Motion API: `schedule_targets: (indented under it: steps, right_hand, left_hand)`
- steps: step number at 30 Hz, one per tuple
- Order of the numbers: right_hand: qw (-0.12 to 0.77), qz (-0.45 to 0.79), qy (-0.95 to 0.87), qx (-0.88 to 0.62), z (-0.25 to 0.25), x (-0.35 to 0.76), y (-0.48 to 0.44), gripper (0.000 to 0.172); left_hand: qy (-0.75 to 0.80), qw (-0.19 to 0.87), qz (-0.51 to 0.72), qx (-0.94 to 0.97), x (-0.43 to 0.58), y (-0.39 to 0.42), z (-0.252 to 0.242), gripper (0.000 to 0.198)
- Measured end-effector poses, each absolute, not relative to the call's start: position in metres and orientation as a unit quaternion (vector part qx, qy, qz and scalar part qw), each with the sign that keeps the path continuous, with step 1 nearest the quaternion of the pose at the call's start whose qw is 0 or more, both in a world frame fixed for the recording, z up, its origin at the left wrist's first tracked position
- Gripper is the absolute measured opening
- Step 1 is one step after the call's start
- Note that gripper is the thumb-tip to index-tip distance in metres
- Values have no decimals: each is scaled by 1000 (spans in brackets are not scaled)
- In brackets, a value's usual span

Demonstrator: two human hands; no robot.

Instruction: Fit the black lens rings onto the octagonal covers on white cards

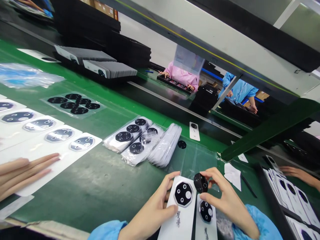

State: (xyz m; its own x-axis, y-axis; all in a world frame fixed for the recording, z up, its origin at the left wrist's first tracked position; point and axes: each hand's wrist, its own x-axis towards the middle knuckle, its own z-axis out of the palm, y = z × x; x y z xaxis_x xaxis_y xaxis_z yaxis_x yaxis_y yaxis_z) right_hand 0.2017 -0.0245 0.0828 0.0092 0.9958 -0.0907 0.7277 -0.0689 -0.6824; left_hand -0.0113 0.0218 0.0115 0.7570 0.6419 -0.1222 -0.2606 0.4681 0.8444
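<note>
My left hand (152, 208) grips the edge of a white phone back panel (183, 218), thumb on its face. The panel bears a black octagonal camera plate with a silver rim and dark lettering below. In my right hand (226, 196), thumb and fingers pinch a black camera disc (200, 183) with small holes, tilted just above a second white panel (211, 228). That panel lies beside the first and has its own black camera plate. The lower ends of both panels run out of view.
Plastic-wrapped packs (131, 133) of black discs lie ahead, near a loose disc (182, 144) and a disc sheet (73, 104). A co-worker's hand (25, 173) rests on panels at left; another hand (297, 173) is by the panel tray (282, 203). A green post (270, 130) slants at right.
</note>
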Motion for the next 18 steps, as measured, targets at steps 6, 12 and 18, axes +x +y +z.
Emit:
schedule_targets:
  steps: [6,12,18]
  right_hand:
    - [232,286,-648,-666,83,200,-27,31]
    - [229,277,-652,-667,82,199,-28,31]
    - [238,260,-658,-666,82,198,-27,31]
  left_hand:
    - [225,833,278,423,-11,23,9,71]
    - [222,835,278,420,-12,21,12,71]
    - [220,836,283,415,-11,21,11,72]
